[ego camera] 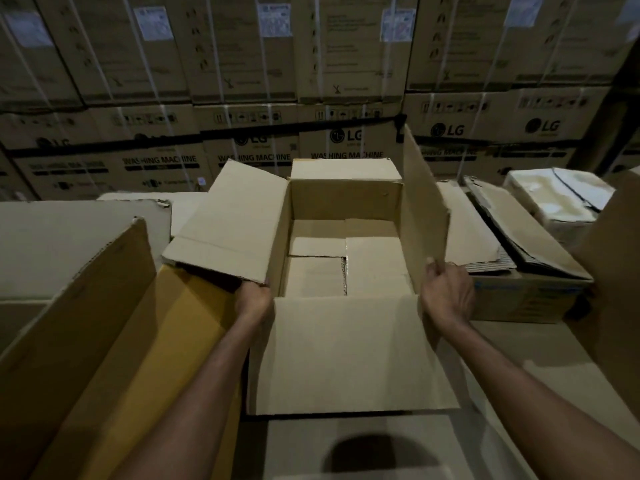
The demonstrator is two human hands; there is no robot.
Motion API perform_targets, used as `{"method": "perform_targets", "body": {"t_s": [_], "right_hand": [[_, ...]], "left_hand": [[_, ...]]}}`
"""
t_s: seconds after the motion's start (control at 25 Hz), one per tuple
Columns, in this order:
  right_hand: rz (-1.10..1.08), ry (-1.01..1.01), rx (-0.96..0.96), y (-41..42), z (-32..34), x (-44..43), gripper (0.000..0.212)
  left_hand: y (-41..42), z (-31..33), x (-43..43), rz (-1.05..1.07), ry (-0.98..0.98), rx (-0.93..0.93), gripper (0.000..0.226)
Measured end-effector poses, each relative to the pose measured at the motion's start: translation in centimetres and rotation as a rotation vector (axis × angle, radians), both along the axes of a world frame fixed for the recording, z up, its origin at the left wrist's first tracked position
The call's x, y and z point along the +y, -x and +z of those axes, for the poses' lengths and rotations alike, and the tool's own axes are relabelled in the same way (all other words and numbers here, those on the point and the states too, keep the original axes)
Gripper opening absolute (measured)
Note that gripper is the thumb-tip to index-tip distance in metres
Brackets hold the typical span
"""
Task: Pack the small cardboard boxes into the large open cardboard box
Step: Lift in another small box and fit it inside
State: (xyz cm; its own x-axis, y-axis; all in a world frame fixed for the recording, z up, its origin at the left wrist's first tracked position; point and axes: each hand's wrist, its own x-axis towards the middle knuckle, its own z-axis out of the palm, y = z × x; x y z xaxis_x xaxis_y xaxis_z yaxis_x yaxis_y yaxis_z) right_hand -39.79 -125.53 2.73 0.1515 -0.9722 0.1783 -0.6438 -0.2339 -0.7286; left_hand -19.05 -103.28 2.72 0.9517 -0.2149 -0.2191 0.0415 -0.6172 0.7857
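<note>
The large open cardboard box [346, 199] stands in front of me with all its flaps spread out. Small cardboard boxes [377, 265] lie packed side by side on its bottom, with another small box [313, 280] at the near left. My left hand [254, 299] grips the near corner of the left flap [228, 220], which leans outward. My right hand [446, 292] pinches the near lower corner of the right flap [424, 206], which stands upright. The near flap [346, 355] hangs toward me between my forearms.
A tall open yellow-brown carton [104, 341] stands at my left. Flattened cardboard sheets [498, 230] lie on a box at the right, with a white wrapped bundle [557, 199] behind. A wall of stacked washing machine cartons [311, 98] closes off the back.
</note>
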Motion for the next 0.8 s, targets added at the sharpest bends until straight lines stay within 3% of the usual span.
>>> {"method": "perform_targets", "body": {"t_s": [0.16,0.36,0.44,0.56,0.68,0.8], "right_hand": [[-0.035,-0.053,-0.206,2.1,2.5,2.7,0.050],[-0.092,-0.044,-0.508,5.6,6.4,5.9,0.049],[-0.049,-0.013,-0.549,7.5,8.4,7.0,0.040],[0.005,0.006,-0.572,10.0,12.0,9.1,0.051],[-0.059,-0.044,-0.635,12.4,14.7,11.1,0.049],[-0.209,-0.114,-0.761,14.8,16.0,13.1,0.061]], "left_hand": [[2.7,2.8,1.9,0.042,0.061,-0.090,0.038],[5.4,8.4,4.9,0.012,0.233,-0.339,0.033],[6.7,10.8,6.3,-0.006,0.294,-0.393,0.030],[8.5,13.3,7.9,-0.028,0.370,-0.425,0.029],[10.7,15.2,9.8,-0.042,0.406,-0.456,0.029],[12.5,16.1,11.6,-0.051,0.457,-0.464,0.031]]}}
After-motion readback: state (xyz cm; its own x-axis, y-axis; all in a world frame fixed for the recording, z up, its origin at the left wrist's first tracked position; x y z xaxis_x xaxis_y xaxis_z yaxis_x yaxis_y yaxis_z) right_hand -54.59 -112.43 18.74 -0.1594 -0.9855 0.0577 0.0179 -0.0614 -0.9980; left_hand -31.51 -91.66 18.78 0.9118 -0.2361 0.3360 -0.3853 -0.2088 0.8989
